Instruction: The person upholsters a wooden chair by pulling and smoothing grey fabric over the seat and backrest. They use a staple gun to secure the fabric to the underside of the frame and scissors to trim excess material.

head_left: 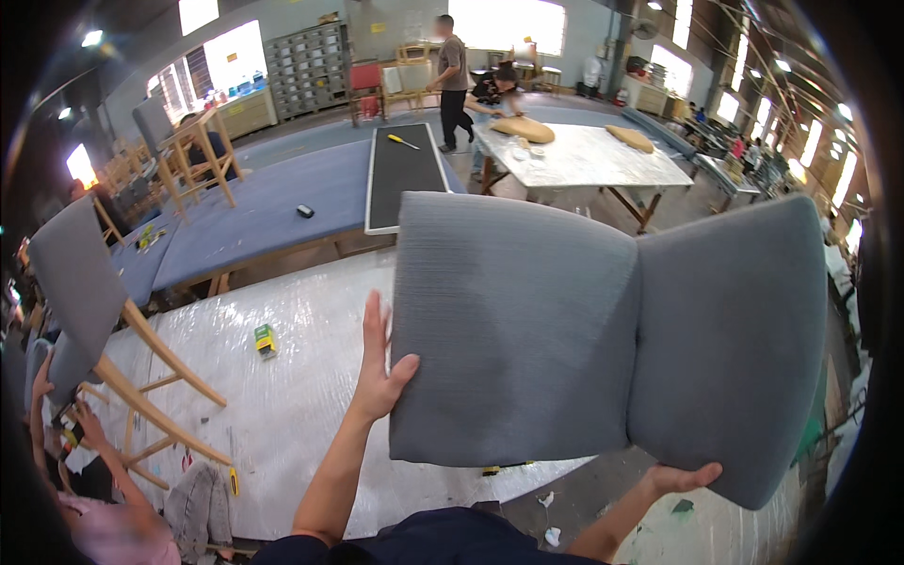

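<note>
- The left hand (pixel 380 388) has its fingers wide and stretched upward; the thumb touches the left edge of the grey chair piece (pixel 513 330).
- The right hand (pixel 680 478) holds the same piece at its near lower edge, to the right: the thumb lies along the cloth, while most of the fingers are hidden, so I cannot tell how far they reach under.
- The piece is directly before the person, tilted toward them, with two padded parts meeting at a crease. Whether it also rests on something, I cannot tell.
- To handle it well, I would give the left side a fuller grip, because a thumb with open fingers seems weak for such a broad part. The right palm should carry from below, and both sides move together, so that the crease is not strained.
- Just beyond is the film-covered desk (pixel 311 414), with a yellow-green tape measure (pixel 265 341) left of the piece; better to keep the cloth off such hard things.
- At left stands a grey chair (pixel 75 273), with a co-worker's hands near it.
- Farther are a blue desk (pixel 273 212) and, to the right, a white desk (pixel 589 165).
</note>
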